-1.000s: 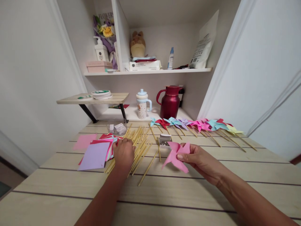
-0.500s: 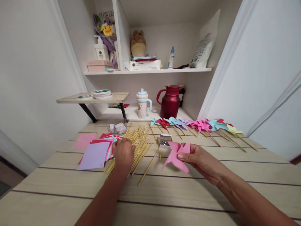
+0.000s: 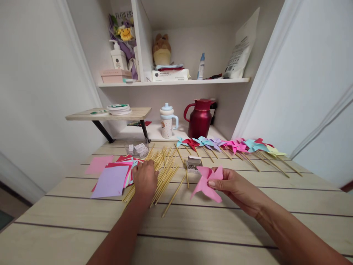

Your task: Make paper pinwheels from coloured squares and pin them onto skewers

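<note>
A pink paper pinwheel [image 3: 205, 184] with bent blades is pinched between the thumb and fingers of my right hand [image 3: 228, 182], held above the table. On the left, my left hand [image 3: 145, 178] rests over a loose pile of thin wooden sticks [image 3: 167, 180], beside the coloured paper. Its fingers curl down with their tips hidden, and whatever they hold cannot be made out. Just behind the pink pinwheel stands a small open box [image 3: 193, 164] of shiny metal bits. A single stick [image 3: 173, 197] lies apart from the pile, between my hands.
Square paper sheets [image 3: 110, 181] lie at the left. Behind them sits a clear container [image 3: 137, 149] with small white boxes. Several pinwheels on sticks [image 3: 237, 146] line the back right. A spotted cup [image 3: 166, 123] and a red jug [image 3: 199, 119] stand under the shelf [image 3: 176, 83].
Both hands stay almost where they were. The pink pinwheel remains in my right hand, and my left hand is still over the sticks; only the view has shifted very slightly.
</note>
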The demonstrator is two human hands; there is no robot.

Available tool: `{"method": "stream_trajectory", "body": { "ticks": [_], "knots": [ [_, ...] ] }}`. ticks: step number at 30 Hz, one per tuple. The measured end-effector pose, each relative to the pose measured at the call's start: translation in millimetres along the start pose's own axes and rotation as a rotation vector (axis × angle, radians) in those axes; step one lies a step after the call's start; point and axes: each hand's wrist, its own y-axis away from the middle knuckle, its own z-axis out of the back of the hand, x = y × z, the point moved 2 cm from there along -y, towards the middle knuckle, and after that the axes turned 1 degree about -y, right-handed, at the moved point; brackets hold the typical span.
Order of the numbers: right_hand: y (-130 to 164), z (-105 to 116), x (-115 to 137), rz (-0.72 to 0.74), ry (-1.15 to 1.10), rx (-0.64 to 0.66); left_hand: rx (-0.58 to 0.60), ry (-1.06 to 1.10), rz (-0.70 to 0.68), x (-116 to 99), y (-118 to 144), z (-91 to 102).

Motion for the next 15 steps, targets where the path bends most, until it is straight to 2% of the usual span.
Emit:
{"method": "stream_trajectory", "body": {
  "ticks": [15],
  "knots": [
    [1.7, -1.1, 1.0, -0.019, 0.025, 0.011, 0.003, -0.011, -0.027, 0.5, -0.9, -2.8]
  ]
}}
